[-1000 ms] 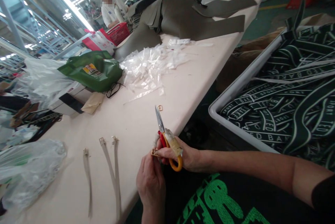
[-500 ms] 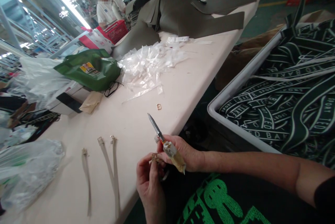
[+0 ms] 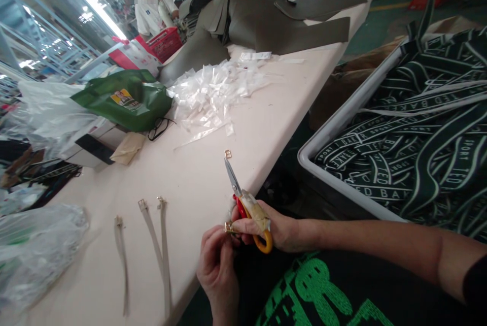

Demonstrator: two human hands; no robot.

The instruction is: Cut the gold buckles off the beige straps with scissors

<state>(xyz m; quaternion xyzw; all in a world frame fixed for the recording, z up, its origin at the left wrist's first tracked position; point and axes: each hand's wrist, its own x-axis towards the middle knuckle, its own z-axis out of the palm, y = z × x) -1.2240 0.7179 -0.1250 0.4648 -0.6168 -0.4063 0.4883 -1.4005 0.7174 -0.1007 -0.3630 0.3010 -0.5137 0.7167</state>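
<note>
My right hand (image 3: pixel 276 229) grips a pair of scissors (image 3: pixel 247 206) with red and orange handles wrapped in tape; the blades are closed and point up and away. My left hand (image 3: pixel 216 265) is closed just below it, and both hands pinch a small gold buckle (image 3: pixel 229 228) between their fingertips at the table's near edge. Three thin beige straps (image 3: pixel 152 245) with gold buckles lie on the pale table (image 3: pixel 190 178) to the left. A loose gold buckle (image 3: pixel 228 154) rests on the table beyond the scissor tips.
A heap of small clear plastic bags (image 3: pixel 215 90) and olive fabric (image 3: pixel 262 16) lie farther back. A green bag (image 3: pixel 124 100), glasses (image 3: pixel 160 127) and clear plastic bags (image 3: pixel 34 250) sit left. A grey bin (image 3: pixel 331 135) of green printed straps stands right. A person (image 3: pixel 150 3) works beyond.
The scissors tilted left and turned edge-on half a second ago, then swung back upright with the handles showing. Both hands stayed together on the small buckle.
</note>
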